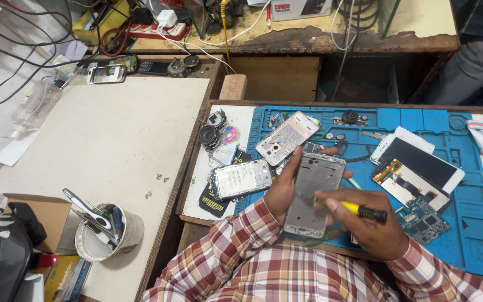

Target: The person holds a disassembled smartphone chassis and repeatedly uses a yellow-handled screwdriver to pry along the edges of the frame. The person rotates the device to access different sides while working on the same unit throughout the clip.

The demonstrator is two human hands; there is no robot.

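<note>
My left hand [282, 187] grips a grey phone frame [314, 193] from its left edge and holds it upright over a blue repair mat [476, 218]. My right hand [370, 223] is closed around a yellow-and-black screwdriver [359, 210], whose tip rests on the middle of the frame. Both sleeves are red-and-white plaid.
On the mat lie a white phone back [286, 137], a dismantled phone body [241, 179], a screen panel [420, 165], a circuit board [423, 219] and small parts. A tub of tools [107, 229] stands on the left board. Cables and phones crowd the back shelf. Another person's grey-clad leg [470, 67] is at top right.
</note>
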